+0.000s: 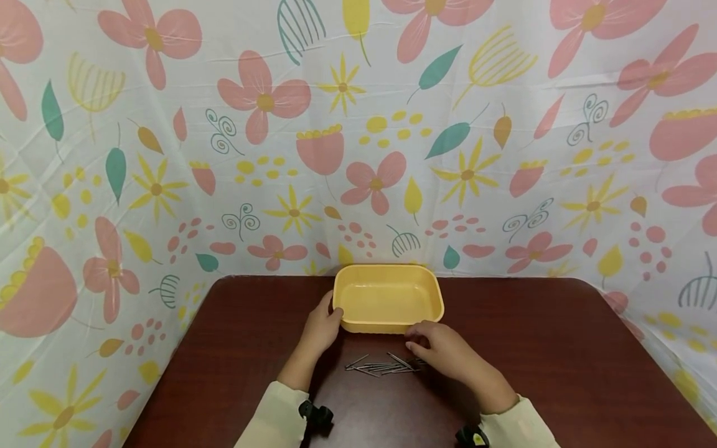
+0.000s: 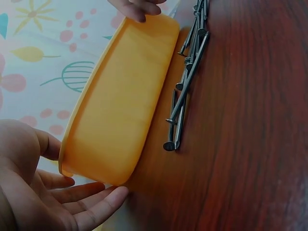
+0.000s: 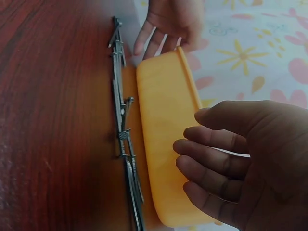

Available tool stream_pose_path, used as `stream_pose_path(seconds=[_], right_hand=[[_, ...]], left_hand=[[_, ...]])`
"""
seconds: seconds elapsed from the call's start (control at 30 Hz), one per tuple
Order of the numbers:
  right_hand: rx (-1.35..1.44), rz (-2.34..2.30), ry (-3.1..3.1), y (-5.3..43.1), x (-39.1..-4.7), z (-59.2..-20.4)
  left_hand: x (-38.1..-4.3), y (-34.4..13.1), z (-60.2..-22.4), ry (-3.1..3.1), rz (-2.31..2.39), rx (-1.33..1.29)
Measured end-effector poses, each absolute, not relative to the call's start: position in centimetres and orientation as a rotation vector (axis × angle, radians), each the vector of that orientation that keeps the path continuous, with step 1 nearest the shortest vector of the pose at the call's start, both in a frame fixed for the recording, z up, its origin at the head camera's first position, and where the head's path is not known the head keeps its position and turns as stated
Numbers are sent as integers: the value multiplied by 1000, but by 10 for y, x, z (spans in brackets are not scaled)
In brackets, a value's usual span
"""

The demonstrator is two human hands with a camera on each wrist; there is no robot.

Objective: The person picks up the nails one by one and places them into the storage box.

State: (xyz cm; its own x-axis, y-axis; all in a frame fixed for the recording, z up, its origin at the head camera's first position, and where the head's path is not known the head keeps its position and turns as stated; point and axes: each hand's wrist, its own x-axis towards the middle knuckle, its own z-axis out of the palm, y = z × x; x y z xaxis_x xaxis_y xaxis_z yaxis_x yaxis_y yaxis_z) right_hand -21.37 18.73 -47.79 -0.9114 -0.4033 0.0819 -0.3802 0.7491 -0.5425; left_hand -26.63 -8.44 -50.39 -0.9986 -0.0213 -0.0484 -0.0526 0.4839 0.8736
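A yellow rectangular plastic bin (image 1: 392, 297) stands at the back of the dark table. My left hand (image 1: 322, 323) grips its left end, with the thumb at the rim and the other fingers along the outer wall, as the left wrist view shows. At the bin's front right corner is my right hand (image 1: 448, 348), its fingers loosely bent and spread beside the wall. One fingertip overlaps the rim in the right wrist view. Several metal nails (image 2: 185, 77) lie in a loose row in front of the bin, the right end of the row close under my right hand.
The dark reddish-brown wooden table (image 1: 246, 361) has rounded back corners. A white cloth (image 1: 358, 155) with printed flowers and leaves hangs close behind the bin and along both sides. Black straps (image 1: 316, 415) sit on both wrists over pale sleeves.
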Motion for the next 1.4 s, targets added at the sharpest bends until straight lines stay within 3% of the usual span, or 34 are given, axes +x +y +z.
stream_pose_path(seconds=[1.4], right_hand=[[-612,-703,2941,169,-210,-502]], left_hand=[[-261,-94,-514,2410,1765,-70]])
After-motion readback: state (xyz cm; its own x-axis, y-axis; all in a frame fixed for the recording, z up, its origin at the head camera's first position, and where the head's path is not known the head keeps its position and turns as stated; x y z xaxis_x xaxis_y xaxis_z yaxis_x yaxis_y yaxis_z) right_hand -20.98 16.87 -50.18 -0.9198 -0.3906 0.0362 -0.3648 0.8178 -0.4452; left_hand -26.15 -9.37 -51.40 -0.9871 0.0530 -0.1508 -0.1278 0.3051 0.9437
